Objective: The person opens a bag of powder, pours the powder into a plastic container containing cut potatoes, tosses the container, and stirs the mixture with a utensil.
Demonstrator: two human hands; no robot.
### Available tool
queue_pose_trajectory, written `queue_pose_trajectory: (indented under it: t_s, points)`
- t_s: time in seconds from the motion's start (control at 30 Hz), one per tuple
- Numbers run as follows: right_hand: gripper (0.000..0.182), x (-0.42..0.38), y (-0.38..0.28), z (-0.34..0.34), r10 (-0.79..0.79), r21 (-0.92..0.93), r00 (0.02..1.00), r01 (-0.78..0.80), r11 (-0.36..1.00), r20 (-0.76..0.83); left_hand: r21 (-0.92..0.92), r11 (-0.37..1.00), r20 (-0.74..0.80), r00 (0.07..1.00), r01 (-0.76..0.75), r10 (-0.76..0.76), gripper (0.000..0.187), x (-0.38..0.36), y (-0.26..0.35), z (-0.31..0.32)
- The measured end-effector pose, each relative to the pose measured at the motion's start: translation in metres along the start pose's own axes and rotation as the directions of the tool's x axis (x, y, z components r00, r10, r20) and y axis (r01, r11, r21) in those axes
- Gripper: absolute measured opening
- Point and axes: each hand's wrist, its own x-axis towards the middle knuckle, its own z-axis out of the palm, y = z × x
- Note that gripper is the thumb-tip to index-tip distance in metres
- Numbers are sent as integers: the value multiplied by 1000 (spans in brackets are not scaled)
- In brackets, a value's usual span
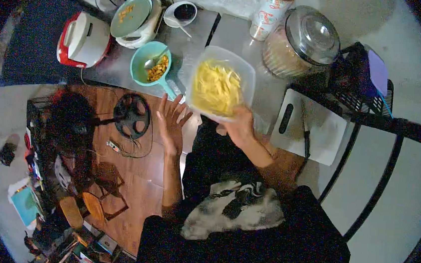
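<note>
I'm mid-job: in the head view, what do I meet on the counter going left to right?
Red-and-white rice cooker → teal handled bowl → translucent plastic container held in the right hand → lidded clear jar → black basket.

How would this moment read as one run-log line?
Right hand: grips plastic tub of yellow strips | Left hand: open, holding nothing, near pan handle | Turquoise pan: holds spoon, brown pieces

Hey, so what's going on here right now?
A person's right hand grips a clear container of yellow strips by its near side. The left hand is open, fingers spread, near the handle of the teal bowl. A knife lies on the white cutting board.
</note>
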Motion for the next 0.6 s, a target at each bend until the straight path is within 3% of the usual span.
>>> queue_pose_trajectory:
  t_s: [0.13,0.23,0.3,0.33,0.37,0.4,0.43,0.47,0.5,0.57,0.6]
  points:
    - [51,-10,3,-3,5,-7,999,-5,1000,-34,-53,998,32,999,28,-27,73,-2,-8,1]
    - [49,-19,1,-12,80,-105,997,-77,991,19,47,999,-3,1000,10,-9,73,-15,3,14]
    - [46,-25,-6,-1,-48,15,997,47,999,65,-45,999,19,1000,1,-1,73,-16,-1,16]
    - [45,-28,-4,5,-82,-32,996,81,996,-26,-19,999,50,998,-33,34,74,-17,-5,21]
    - [45,-27,3,-7,-76,-38,997,75,996,-21,7,997,77,994,-72,71,74,-18,-4,30]
    - [43,-23,20,-27,-144,-491,989,137,860,25,59,998,21,1000,-12,11,74,-22,0,38]
    - [42,-23,32,-38,-173,-830,978,188,525,112,308,918,106,968,-251,230,74,-18,-12,32]
    - [40,-30,35,-24,-85,-207,988,111,972,128,192,957,-19,974,-216,224,71,-21,-14,39]
    - [40,-29,38,-26,-46,-224,988,78,972,146,66,978,-142,969,-196,203,68,-24,-14,44]
    - [44,-22,31,-40,-186,-573,968,250,781,169,57,975,-213,951,-215,223,62,-27,-7,38]
    - [49,-17,19,-32,-252,-562,951,309,767,179,41,975,-245,944,-216,220,57,-28,-6,34]
